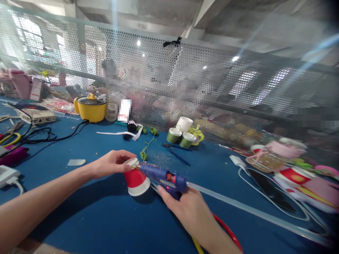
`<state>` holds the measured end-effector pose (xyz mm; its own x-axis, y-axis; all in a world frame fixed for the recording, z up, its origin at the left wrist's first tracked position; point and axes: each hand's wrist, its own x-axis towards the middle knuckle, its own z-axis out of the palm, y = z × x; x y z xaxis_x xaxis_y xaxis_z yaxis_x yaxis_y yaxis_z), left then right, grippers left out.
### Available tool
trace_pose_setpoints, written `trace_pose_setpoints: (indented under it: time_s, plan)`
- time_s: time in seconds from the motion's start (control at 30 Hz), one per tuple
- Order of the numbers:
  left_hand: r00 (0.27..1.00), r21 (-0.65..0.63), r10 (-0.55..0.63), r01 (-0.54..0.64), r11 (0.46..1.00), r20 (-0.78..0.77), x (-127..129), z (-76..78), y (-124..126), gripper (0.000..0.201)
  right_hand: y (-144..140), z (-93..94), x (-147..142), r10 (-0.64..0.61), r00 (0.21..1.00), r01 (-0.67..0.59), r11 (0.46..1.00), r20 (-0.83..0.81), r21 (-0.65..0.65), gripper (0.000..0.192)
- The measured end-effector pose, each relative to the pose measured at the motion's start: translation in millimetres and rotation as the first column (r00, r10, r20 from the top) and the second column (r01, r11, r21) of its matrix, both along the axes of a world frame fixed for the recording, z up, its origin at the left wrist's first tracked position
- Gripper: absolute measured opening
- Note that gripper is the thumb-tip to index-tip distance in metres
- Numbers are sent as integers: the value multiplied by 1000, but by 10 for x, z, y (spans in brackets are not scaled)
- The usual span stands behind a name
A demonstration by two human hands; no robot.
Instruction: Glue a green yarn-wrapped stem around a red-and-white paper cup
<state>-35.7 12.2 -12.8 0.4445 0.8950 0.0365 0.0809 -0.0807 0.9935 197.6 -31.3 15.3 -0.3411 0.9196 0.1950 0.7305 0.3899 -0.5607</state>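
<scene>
My left hand (pixel 112 163) grips the base of an upturned red paper cup (pixel 135 180) that rests tilted on the blue table (pixel 100 218). My right hand (pixel 185 206) holds a blue hot glue gun (pixel 164 177) by its handle. The gun's nozzle touches the cup's upper rim, right beside my left fingertips. A long clear glue stick (pixel 238 206) trails out of the gun's back toward the right.
A yellow electric pot (pixel 90 107) and black cables (pixel 45 135) sit at the back left. Green paper cups (pixel 182 137), green string (pixel 145 150) and dark scissors (pixel 177 152) lie behind the cup. Craft pieces and a phone (pixel 268 188) crowd the right. A perforated metal screen (pixel 212 84) bounds the table; people sit beyond it.
</scene>
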Motion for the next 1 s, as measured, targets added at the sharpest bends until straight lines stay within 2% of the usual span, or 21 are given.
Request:
trace_pose_setpoints:
  time_s: [0.1, 0.6, 0.87, 1.0]
  plan:
    - [1000, 2, -10, 10, 1000, -10, 0, 3, 2, 39, -3, 1, -3, 20, 1000, -20, 999, -17, 29, 24]
    - [1000, 26, -27, 27, 999, 3, -3, -36, 23, 40, 11, 35, -28, -68, 997, 69, 996, -21, 49, 24]
    - [999, 27, -50, 50, 998, -2, -4, -5, 15, 39, 24, 34, -16, -24, 1000, 25, 996, -4, 91, 24]
    - [997, 28, -74, 74, 997, -2, -15, 0, 16, 39, 55, 61, -3, -13, 1000, 12, 999, 13, 52, 29]
